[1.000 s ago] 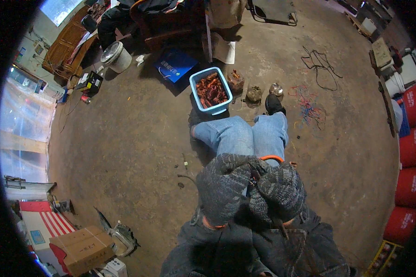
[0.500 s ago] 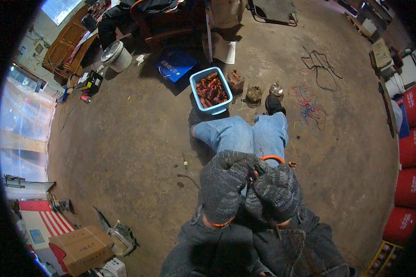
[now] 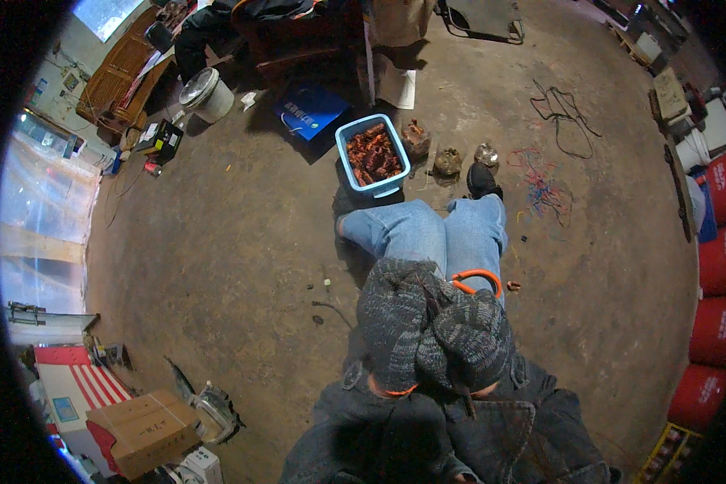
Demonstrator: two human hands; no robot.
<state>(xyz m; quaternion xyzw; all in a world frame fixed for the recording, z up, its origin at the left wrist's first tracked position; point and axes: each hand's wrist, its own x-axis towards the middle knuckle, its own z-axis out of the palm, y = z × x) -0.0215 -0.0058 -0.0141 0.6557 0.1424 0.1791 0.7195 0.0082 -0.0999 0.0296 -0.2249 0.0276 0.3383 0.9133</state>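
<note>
Over my lap, my left hand and my right hand press close together, both in dark grey knit gloves with the fingers curled in. A thin dark strand shows at the gap between them, and another dark end pokes out below the right hand. What the fingers grip is hidden by the gloves. Just beyond the right glove, above my jeans, are the curved orange handles of a tool; whether that hand holds it I cannot tell.
Ahead stands a light blue tub of reddish-brown scraps, with several small filled bags beside it. Coloured wire bits and a black cable lie right of them. Red drums line the right; a cardboard box sits lower left.
My gloved hands have drawn closer together and turned a little. More of the orange handles shows past the right glove. The whole view has shifted slightly.
</note>
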